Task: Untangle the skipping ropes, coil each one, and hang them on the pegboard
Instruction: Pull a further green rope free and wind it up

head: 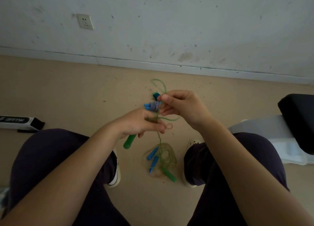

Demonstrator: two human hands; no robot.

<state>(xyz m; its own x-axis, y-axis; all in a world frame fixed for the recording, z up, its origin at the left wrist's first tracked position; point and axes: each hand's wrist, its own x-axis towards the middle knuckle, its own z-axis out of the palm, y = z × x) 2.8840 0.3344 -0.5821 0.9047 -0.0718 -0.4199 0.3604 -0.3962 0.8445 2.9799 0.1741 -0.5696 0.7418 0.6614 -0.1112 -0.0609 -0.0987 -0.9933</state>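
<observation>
My left hand (pixel 141 122) grips a green rope handle (pixel 129 141) that sticks out below the fist. My right hand (pixel 181 107) pinches the thin green rope (pixel 159 84), which loops above it and trails down to the floor. Between the hands lies a blue-handled rope (pixel 153 106) wound with blue-and-white cord, with a teal handle end (pixel 156 95) above it. On the floor between my feet lies a tangle: two blue handles (pixel 153 157), a second green handle (pixel 169 174) and coiled pale green rope (pixel 167 155).
A scuffed white wall with a socket (pixel 85 21) runs behind the beige floor. A white and black box (pixel 20 122) lies at the left. A black seat (pixel 299 120) over a white plastic container (pixel 287 151) stands at the right. My knees and shoes frame the tangle.
</observation>
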